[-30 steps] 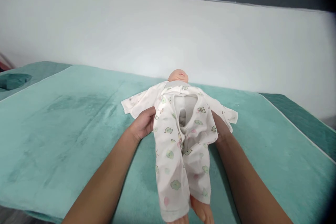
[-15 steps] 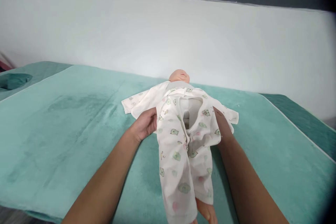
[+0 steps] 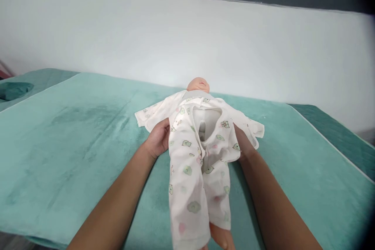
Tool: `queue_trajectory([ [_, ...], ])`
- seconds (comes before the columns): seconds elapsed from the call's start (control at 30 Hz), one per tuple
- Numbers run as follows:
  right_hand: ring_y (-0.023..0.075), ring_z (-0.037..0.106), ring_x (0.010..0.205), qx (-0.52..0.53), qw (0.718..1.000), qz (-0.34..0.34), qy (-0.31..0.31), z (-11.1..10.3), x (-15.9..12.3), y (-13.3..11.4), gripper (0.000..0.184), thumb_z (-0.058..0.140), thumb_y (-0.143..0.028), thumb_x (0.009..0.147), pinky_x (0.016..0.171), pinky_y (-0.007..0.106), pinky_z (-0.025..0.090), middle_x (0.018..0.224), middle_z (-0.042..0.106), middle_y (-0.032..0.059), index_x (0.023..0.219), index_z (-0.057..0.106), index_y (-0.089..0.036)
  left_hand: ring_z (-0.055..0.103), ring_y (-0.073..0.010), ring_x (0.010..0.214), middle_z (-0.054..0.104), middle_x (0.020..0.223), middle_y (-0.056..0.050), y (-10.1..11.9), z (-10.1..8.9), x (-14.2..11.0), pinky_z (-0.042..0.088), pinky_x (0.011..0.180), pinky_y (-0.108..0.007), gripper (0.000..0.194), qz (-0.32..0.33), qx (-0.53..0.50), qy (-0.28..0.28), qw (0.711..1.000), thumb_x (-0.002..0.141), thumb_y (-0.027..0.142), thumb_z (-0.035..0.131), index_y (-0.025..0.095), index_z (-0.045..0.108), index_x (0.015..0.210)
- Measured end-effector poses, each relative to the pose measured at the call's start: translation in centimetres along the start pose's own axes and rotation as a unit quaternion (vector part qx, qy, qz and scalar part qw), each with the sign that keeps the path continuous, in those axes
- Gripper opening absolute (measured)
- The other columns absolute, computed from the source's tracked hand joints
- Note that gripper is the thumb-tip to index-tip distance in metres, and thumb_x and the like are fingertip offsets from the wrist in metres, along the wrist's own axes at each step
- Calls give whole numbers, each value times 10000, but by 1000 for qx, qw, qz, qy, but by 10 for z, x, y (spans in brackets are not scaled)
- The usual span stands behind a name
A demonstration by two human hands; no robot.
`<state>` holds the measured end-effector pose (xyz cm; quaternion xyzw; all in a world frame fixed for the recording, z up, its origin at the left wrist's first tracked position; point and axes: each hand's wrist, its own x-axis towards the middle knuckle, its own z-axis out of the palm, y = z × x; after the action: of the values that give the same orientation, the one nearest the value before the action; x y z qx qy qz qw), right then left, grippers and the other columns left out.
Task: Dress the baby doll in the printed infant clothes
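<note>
A baby doll (image 3: 199, 84) lies on its back, head toward the wall and feet toward me. It wears a white long-sleeved baby top (image 3: 162, 108) and white printed split-crotch baby pants (image 3: 187, 187), whose opening faces up. At the left hip, my left hand (image 3: 159, 138) is closed on the side of the pants, its fingertips partly hidden by the cloth. My right hand (image 3: 243, 142) is at the other hip, against the pants, with its fingers hidden behind the fabric. One bare doll foot (image 3: 222, 238) shows below a pant leg.
A green cover (image 3: 88, 144) with some creases and darker patches spreads over the bed under the doll. Behind it rises a white wall (image 3: 131, 39) with a dark band along the top. A hole (image 3: 14, 90) or dark green patch shows at far left.
The doll's legs and pants have shifted slightly left, and both hands have moved a little left with them. The hands remain at the hips.
</note>
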<state>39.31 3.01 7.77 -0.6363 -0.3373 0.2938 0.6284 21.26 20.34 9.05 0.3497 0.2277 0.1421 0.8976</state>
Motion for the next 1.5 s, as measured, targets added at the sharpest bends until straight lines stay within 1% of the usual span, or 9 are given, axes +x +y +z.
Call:
queue_trajectory([
  [0.17, 331, 670, 1065, 53, 993, 63, -90, -5, -4, 0, 253, 739, -478, 729, 899, 474, 567, 996, 764, 71, 872, 748, -269, 721, -278, 864, 760, 832, -77, 2, 8, -8, 585, 782, -369, 294, -7, -7, 0, 1000, 773, 289, 630, 146, 735, 1008],
  [0.33, 308, 668, 1094, -24, 988, 37, -151, -11, -6, 2, 327, 790, -355, 711, 961, 462, 547, 1109, 745, 60, 1024, 748, -269, 719, -301, 937, 770, 884, -79, 2, 11, -10, 582, 844, -398, 360, -6, 3, -3, 1000, 784, 332, 633, 160, 727, 1086],
  [0.57, 313, 563, 1275, -85, 989, -33, -113, -4, -6, -2, 387, 755, -357, 759, 1089, 471, 440, 1303, 665, 59, 1139, 712, -300, 715, -240, 798, 747, 804, -71, -3, 7, -7, 575, 676, -294, 365, 18, 95, 29, 995, 770, 409, 733, 157, 720, 1033],
  [0.73, 325, 633, 1162, 14, 995, 28, -99, 2, -9, -4, 335, 757, -326, 729, 971, 457, 530, 1180, 723, 75, 1058, 731, -269, 685, -210, 744, 730, 805, -65, -6, -1, -4, 542, 633, -273, 378, 50, 167, 5, 985, 732, 341, 790, 165, 707, 1057],
  [0.97, 366, 525, 1278, -16, 999, 31, 33, 4, -12, -5, 328, 741, -473, 709, 1082, 510, 425, 1240, 689, 99, 951, 726, -252, 658, -212, 760, 732, 881, -66, -6, 0, -6, 486, 607, -264, 533, 93, 204, -41, 974, 687, 266, 799, 234, 661, 1201],
  [1.1, 361, 501, 1280, -97, 993, -22, 64, -2, -7, 5, 258, 719, -437, 706, 1099, 505, 394, 1162, 702, 99, 893, 680, -264, 601, -167, 664, 709, 778, -35, -3, 2, -3, 432, 585, -255, 368, 129, 232, -34, 963, 689, 196, 762, 187, 713, 1054],
  [1.2, 343, 543, 1178, -123, 988, -51, 75, -8, 1, 18, 189, 676, -409, 702, 1067, 472, 416, 1039, 709, 85, 813, 640, -260, 580, -144, 633, 698, 732, -22, -2, 0, -2, 433, 618, -260, 246, 133, 234, -31, 963, 703, 159, 719, 158, 733, 948],
  [1.37, 327, 545, 1064, -135, 985, -50, 94, -12, 9, 26, 168, 608, -398, 717, 946, 446, 478, 799, 665, 65, 635, 542, -267, 647, -172, 743, 734, 822, -33, 1, -1, -2, 478, 724, -281, 305, 132, 199, -25, 971, 683, 115, 703, 160, 741, 982],
  [1.5, 324, 554, 1102, -148, 984, -66, 79, -8, 9, 17, 122, 641, -381, 736, 945, 421, 483, 900, 694, 59, 706, 613, -266, 661, -188, 787, 744, 882, -60, 3, 0, -1, 485, 668, -262, 232, 128, 147, -34, 980, 734, 180, 677, 132, 746, 951],
])
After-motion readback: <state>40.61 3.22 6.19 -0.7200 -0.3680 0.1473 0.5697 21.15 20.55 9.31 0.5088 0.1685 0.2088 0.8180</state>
